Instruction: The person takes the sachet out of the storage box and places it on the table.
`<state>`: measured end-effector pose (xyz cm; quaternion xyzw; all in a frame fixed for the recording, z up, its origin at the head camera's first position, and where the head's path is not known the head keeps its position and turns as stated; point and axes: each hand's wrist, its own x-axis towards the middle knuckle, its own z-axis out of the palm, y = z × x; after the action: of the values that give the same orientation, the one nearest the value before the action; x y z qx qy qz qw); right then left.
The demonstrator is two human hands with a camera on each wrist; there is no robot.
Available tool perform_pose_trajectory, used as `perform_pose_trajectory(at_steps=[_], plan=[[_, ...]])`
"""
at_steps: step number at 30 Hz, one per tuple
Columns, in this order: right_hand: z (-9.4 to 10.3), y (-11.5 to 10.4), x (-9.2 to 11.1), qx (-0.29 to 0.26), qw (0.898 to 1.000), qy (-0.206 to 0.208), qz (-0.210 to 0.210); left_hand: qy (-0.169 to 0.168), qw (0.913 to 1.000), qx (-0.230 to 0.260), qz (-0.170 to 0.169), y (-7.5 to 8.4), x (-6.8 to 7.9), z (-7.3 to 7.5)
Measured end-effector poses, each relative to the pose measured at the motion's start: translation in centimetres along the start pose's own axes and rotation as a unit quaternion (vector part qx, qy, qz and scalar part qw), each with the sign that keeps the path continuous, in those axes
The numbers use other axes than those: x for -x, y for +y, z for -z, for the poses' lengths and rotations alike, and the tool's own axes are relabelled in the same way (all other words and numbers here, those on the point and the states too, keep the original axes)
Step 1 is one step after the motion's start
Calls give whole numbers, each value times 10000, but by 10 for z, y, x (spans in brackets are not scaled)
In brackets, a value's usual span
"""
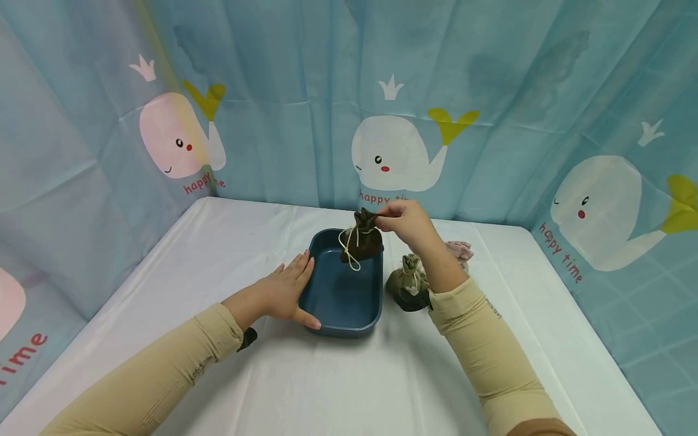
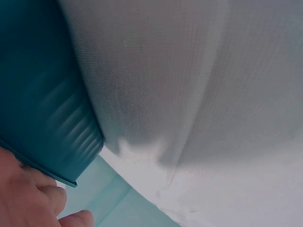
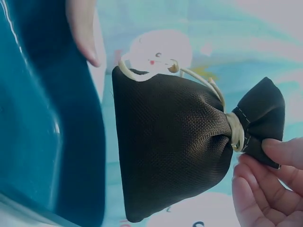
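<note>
A dark brown drawstring pouch (image 1: 362, 243) with a cream cord hangs over the far part of a blue rectangular tray (image 1: 340, 332). My right hand (image 1: 406, 224) pinches the gathered top of this pouch between thumb and fingers, as the right wrist view also shows. The pouch (image 3: 170, 142) is tied below its ruffled neck, with a cord loop dangling. At the tray's left rim, my left hand (image 1: 283, 289) rests with fingers spread and fairly straight, the thumb at the near left corner. The bare floor of the tray shows below the pouch.
Right of the tray, partly behind my right forearm, sit an olive green pouch (image 1: 406, 275) and a pink pouch (image 1: 460, 251). A white cloth covers the table (image 1: 327, 387). Blue curtains (image 1: 272, 151) with whale prints enclose its back and sides.
</note>
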<state>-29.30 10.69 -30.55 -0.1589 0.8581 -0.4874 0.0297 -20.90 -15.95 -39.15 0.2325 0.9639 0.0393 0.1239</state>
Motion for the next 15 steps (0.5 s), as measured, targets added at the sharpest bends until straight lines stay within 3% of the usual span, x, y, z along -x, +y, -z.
perform_pose_trajectory(at_steps=[15], plan=[[31,0,30,33,9998,201,16,-91,9999,17,79,1,-1,1]])
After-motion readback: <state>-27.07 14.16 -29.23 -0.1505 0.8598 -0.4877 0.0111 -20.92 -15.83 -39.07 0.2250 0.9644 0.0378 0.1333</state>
